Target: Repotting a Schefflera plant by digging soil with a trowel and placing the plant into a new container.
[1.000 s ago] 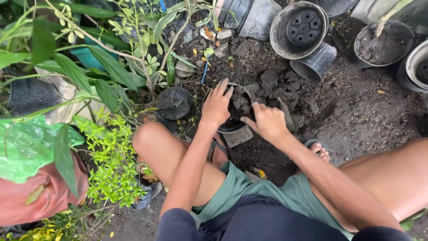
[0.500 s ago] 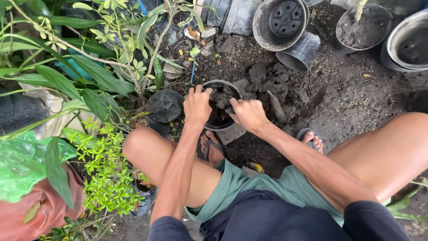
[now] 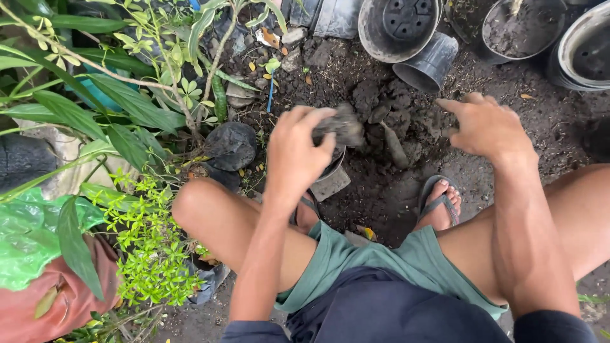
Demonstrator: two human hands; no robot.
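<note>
**Left hand grips a clod of soil, right hand hangs open over the heap**

You squat on bare ground, both forearms reaching forward between your knees. Your left hand is raised, wrist bent, with the fingers curled round a dark soil clod held by the thumb and fingertips. It sits right above the small black pot, most of which is hidden beneath your hand; only a piece of the rim shows. Your right hand is well apart to the right, palm down, fingers loosely spread and holding nothing, over the loose soil pile. Just beyond lie empty black pots, one on its side. Leafy plants crowd your left. Your sandalled right foot rests below your right hand.
</note>
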